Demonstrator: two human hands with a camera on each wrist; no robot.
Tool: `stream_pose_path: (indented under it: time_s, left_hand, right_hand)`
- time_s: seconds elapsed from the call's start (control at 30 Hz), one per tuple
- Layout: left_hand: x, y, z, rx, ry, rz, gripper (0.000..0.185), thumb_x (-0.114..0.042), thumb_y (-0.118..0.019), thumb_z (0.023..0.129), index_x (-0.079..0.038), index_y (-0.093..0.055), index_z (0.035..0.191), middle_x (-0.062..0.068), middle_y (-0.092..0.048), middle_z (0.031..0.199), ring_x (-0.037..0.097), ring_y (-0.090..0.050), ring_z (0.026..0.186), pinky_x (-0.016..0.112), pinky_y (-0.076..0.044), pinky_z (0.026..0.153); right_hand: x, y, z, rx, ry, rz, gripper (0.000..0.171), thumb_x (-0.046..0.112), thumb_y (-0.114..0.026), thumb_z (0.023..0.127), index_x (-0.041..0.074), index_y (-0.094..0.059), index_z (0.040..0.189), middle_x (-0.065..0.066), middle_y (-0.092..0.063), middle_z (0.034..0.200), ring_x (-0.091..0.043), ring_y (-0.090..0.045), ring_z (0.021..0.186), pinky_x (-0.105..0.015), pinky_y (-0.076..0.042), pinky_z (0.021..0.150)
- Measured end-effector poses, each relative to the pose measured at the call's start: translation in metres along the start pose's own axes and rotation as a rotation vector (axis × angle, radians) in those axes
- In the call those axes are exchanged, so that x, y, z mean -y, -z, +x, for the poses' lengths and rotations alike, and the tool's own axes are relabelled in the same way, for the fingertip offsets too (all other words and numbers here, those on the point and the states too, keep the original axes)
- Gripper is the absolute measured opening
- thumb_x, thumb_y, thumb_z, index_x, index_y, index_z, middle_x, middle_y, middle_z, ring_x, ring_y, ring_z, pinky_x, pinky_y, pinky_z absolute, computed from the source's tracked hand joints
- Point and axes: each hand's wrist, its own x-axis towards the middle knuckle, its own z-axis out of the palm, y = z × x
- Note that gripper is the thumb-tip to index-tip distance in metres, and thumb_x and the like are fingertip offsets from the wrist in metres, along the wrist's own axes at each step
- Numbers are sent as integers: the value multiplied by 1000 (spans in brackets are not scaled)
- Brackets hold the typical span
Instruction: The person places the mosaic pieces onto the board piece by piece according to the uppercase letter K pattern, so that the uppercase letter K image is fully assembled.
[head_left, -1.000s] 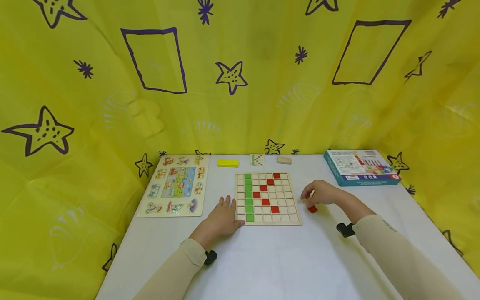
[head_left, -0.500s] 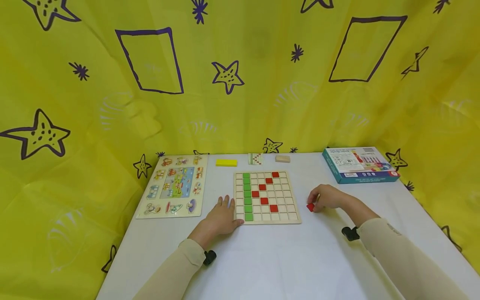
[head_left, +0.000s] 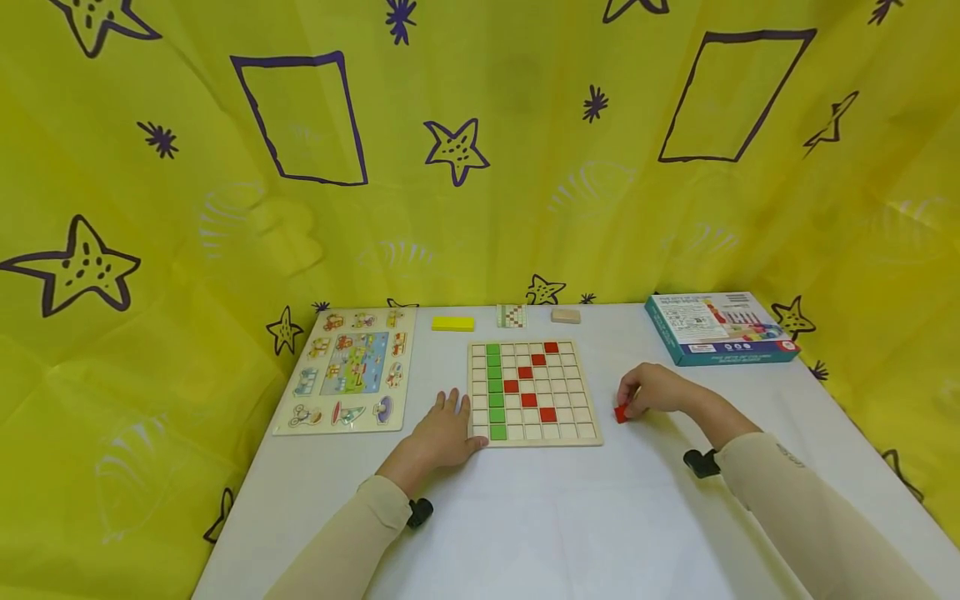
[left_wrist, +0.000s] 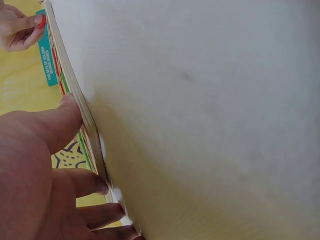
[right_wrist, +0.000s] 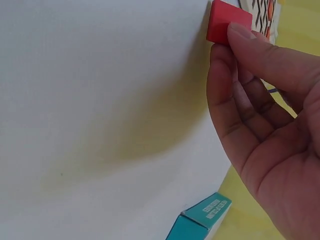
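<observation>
In the head view a wooden grid board (head_left: 534, 393) lies mid-table, with a column of green tiles (head_left: 496, 400) and several red tiles (head_left: 529, 400) in a slanting pattern. My left hand (head_left: 444, 433) rests at the board's left edge, fingers spread and thumb at its near left corner. Right of the board, my right hand (head_left: 651, 390) pinches a red square tile (right_wrist: 222, 22) between thumb and fingers. That tile is close to the tabletop; whether it touches is hard to tell.
A picture puzzle board (head_left: 345, 371) lies to the left. Behind the grid stand a yellow block (head_left: 453, 323), a small pattern card (head_left: 512, 316) and a plain wooden block (head_left: 566, 316). A teal box (head_left: 720, 329) sits at the back right, before a yellow curtain (head_left: 480, 233).
My right hand has closed its fingers on the red tile, which lay on the table a second ago, and shifted slightly right. The left hand stays at the board's edge.
</observation>
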Motion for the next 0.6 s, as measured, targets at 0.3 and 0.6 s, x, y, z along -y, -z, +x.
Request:
stream_pose_path:
  time_s: [0.3,0.6]
  left_hand:
    - [-1,1,-1,3,1,8,84,-54,-55,99,6,-33,154,28,-25,160,47,-22,147,48,-27,118]
    - [-1,1,0,13,7,5,83,-53,-54,100,5,-32,154,27,-24,160,47,-21,148,48,-27,118]
  right_hand:
    - [13,0,2,-22,57,12,6,3,-78,82,6,-74,85,-2,-66,82,-19,-56,78,-30,-49,69]
    - [22,-7,9,-24,100,32,4,3,-78,83,4,-75,85,0,-67,80,-17,-57,75,-31,-51,70]
